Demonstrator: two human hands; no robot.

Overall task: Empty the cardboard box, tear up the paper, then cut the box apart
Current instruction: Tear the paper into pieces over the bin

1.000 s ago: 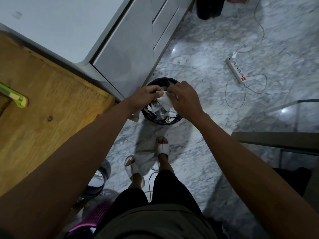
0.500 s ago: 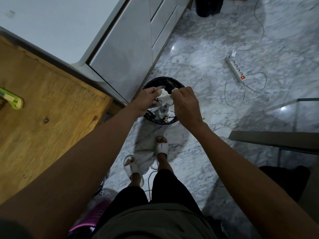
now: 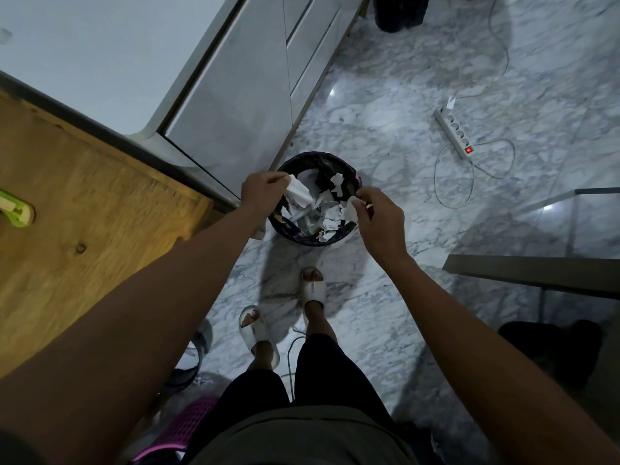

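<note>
Over the round black waste bin [image 3: 288, 226] on the marble floor, the left hand [image 3: 263, 191] pinches the larger white paper strip [image 3: 298, 193] and the right hand [image 3: 377, 218] pinches a torn-off white scrap [image 3: 350, 209], so loosened bits likely drop inside.
</note>
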